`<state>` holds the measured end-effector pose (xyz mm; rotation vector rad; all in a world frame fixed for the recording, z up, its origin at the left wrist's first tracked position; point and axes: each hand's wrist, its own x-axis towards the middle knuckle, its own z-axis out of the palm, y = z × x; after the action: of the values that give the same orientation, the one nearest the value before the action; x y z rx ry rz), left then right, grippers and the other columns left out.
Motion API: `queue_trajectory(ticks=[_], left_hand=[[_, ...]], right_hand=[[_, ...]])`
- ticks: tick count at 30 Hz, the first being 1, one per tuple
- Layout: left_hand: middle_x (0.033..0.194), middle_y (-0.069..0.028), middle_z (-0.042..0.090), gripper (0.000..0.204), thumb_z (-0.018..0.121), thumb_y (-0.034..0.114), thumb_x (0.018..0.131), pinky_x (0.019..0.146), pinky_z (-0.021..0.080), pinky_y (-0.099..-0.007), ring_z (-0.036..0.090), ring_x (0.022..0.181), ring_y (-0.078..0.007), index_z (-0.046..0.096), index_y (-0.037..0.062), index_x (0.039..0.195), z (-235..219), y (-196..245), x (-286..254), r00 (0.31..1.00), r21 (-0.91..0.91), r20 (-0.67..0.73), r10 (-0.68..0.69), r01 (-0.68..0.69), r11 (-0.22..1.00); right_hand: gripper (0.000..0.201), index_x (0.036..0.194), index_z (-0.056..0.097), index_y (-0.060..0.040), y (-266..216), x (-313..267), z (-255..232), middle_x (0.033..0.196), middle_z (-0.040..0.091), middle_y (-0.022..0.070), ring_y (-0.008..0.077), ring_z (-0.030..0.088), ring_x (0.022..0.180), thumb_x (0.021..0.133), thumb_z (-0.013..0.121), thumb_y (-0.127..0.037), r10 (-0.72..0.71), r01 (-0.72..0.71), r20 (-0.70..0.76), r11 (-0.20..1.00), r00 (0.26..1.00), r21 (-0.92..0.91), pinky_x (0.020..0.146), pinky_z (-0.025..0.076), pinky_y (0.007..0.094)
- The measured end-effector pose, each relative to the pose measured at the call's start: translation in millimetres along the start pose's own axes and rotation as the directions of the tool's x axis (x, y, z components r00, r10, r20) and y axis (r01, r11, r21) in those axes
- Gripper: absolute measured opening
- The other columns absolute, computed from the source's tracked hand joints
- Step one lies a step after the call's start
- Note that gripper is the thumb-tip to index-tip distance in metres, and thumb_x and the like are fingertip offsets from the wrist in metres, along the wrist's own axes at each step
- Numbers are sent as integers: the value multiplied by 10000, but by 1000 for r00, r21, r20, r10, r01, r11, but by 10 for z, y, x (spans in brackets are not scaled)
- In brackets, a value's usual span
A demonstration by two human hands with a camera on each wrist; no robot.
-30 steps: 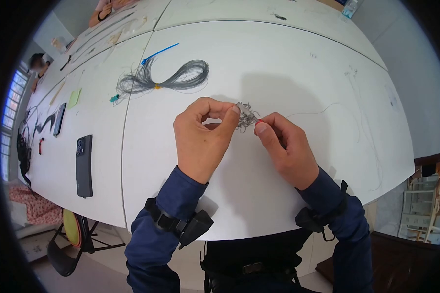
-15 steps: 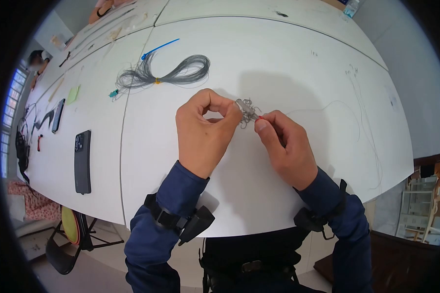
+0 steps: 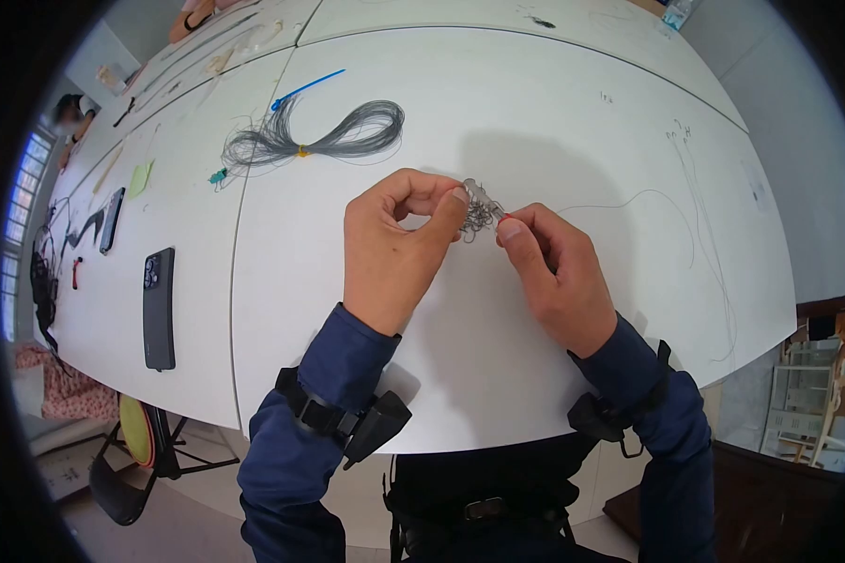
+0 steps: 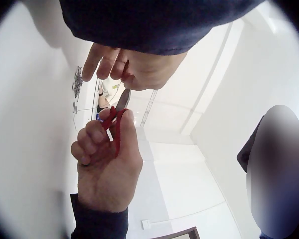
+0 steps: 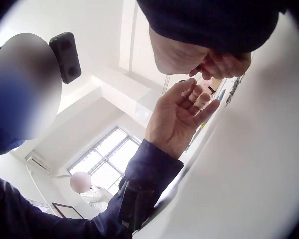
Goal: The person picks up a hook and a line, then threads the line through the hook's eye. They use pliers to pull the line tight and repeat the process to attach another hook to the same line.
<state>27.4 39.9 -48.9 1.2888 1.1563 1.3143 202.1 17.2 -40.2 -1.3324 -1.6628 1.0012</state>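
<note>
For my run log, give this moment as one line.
left hand: pinches wire tangle | right hand: holds red-handled tool at tangle | above white table

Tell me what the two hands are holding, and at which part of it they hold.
The right hand grips a small red-handled tool by its handles. The left hand pinches the tangle of thin grey wire at its left edge with thumb and forefinger.

I see a small tangle of thin grey wire (image 3: 479, 218) held just above the white counter (image 3: 554, 113), bunched into loose curls, with a small red-handled tool (image 4: 114, 127) at its right edge, its metal tip pointing into the tangle
</note>
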Motion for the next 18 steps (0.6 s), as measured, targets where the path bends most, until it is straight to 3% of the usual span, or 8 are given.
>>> queue_trajectory(ticks=[7, 18], left_hand=[[940, -99, 675, 171, 598, 83, 930, 718, 622, -339, 652, 795, -139, 671, -59, 993, -23, -14, 3, 996, -158, 12, -85, 86, 984], [813, -57, 659, 105, 613, 66, 930, 697, 611, -305, 646, 731, -111, 650, -32, 935, -17, -51, 8, 999, -91, 23, -25, 27, 995]], right_hand=[[313, 918, 609, 35, -8, -2, -2, 654, 564, 69, 124, 493, 587, 1004, 557, -262, 11, -11, 14, 1000, 1000, 15, 580, 421, 287], [318, 922, 616, 29, 0, -12, -2, 624, 553, 86, 140, 502, 566, 998, 566, -276, 15, -14, 27, 1000, 1000, -21, 562, 425, 300]])
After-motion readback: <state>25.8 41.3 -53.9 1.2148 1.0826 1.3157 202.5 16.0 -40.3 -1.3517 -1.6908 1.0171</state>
